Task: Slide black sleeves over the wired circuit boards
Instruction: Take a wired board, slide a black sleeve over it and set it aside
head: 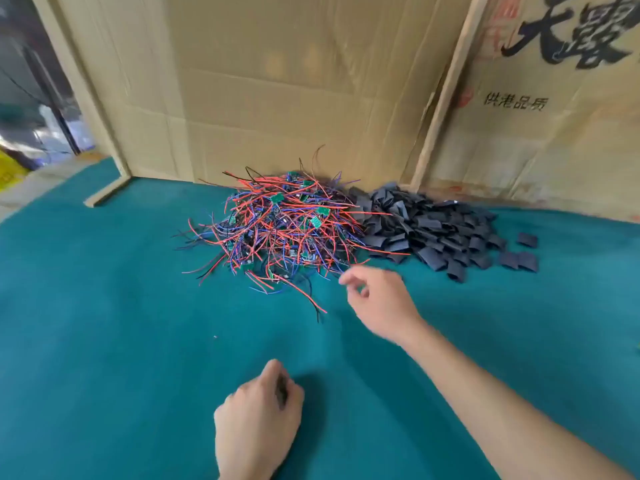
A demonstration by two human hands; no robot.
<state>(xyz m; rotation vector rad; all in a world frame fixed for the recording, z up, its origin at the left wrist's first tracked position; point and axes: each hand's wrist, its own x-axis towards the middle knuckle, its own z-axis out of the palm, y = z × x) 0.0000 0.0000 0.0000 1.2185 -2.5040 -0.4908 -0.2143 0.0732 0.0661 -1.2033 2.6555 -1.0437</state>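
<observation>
Nearest the viewer, the left hand (258, 415) rests low on the green cloth (104, 323), seen from the back, its fingers curled inward around something dark that shows at the fingertips; the blur leaves it uncertain whether this is a sleeve or only shadow, so the grip cannot be told. Farther out and to the right, the right hand (379, 303) reaches forward on a bare forearm, hovering above the cloth just short of the wire heap; its fingers are loosely bent with thumb and forefinger apart, and nothing is visible between them. Beyond both hands lies the heap of wired circuit boards (280, 233): a tangled mound of red, blue and black wires with small green boards showing here and there among them, and loose wire ends straggling out onto the cloth toward the hands. Touching the heap on its right side is the pile of black sleeves (426, 230), short flattened tube pieces stacked loosely, with a few single pieces lying apart at the pile's right edge. Both piles sit against the foot of upright cardboard sheets (263, 88) that close off the far edge of the work surface; the sheet at right carries black printed characters. A wide stretch of bare cloth separates the left hand from the heaps, and the cloth runs on to the left, where it ends at a pale strip of cardboard near a blurred background.
</observation>
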